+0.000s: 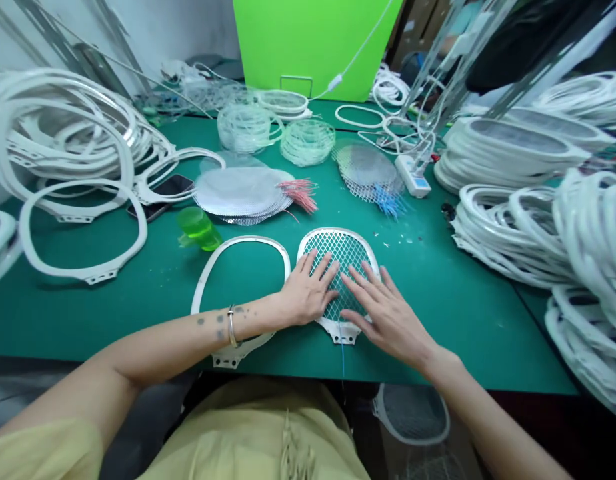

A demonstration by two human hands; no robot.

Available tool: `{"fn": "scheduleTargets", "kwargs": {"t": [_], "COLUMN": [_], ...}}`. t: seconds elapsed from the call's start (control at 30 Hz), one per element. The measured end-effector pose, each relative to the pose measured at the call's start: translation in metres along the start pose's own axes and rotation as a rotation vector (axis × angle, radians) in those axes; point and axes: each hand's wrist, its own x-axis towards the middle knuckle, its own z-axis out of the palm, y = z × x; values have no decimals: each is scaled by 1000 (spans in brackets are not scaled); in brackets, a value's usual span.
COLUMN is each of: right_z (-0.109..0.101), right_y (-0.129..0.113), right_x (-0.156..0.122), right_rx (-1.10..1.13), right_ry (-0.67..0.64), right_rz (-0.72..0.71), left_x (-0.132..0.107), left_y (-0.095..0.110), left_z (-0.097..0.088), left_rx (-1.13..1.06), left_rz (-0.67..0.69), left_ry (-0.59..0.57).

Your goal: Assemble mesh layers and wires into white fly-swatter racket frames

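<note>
Mesh [338,245] under left hand [309,293], right hand [391,317], both spread

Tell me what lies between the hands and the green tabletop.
In the head view, a mesh-filled white frame lies on the green tabletop, beneath fingers of the left hand and the right hand.

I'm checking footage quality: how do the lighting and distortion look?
In the head view, the left hand and right hand are well lit, the mesh readable; white frames at the right edge look stretched, as by a wide lens; the meshed frame below the green table is dim.
</note>
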Motion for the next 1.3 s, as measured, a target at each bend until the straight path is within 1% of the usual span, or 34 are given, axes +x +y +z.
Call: {"fn": "scheduleTargets", "kwargs": {"t": [0.03,0.07,0.1,0.17,0.2,0.23,0.27,0.33,0.4,0.47,0.53,0.63,0.73,0.8,0.9,1.03,1.13,1.2,1.27,1.3], "right_z": [5,11,16,22,24,25,25,23,19,16,13,10,8,8,8,8,8,7,7,7], "right_y": [7,14,21,31,34,36,37,37,35,32,31,31,34,35,35,35,35,34,33,33], "right_x": [11,19,25,30,30,29,28,27,27,28,30,32,32,32,32,33,33,34,35,35], "right_rx": [-52,-87,-112,-136,-135,-128,-116,-97,-93,-100,-101,-72,-51,-51,-46,-47,-62,-64,-64,-65], "right_ry": [-85,-172,-236,-302,-315,-320,-324,-333,-341,-369,-405,-434,-433,-432,-443,-458,-486,-498,-505,-509], "right_rz": [-127,-212,-255,-274,-271,-269,-270,-277,-272,-258,-245,-258,-289,-298,-300,-285,-270,-261,-253,-249], "left_x": [0,-1,-4,-17,-26,-38,-49,-70,-82,-83,-78,-69,-69,-73,-78,-81,-82,-82,-81,-80], "left_y": [0,0,1,5,8,13,18,30,40,48,51,49,43,41,43,56,66,72,77,79], "left_z": [-2,-5,-10,-21,-26,-30,-32,-29,-19,-7,1,1,-6,-8,-6,4,12,15,15,15], "left_rx": [1,-5,-18,-67,-98,-124,-138,-101,-1,74,92,65,-11,-69,-95,-83,-89,-112,-194,-256], "left_rz": [2,4,2,14,58,134,238,433,535,587,634,680,691,683,647,567,490,435,340,260], "left_ry": [-9,-12,-1,69,112,151,175,179,195,242,290,310,289,300,373,454,511,528,502,469]}}
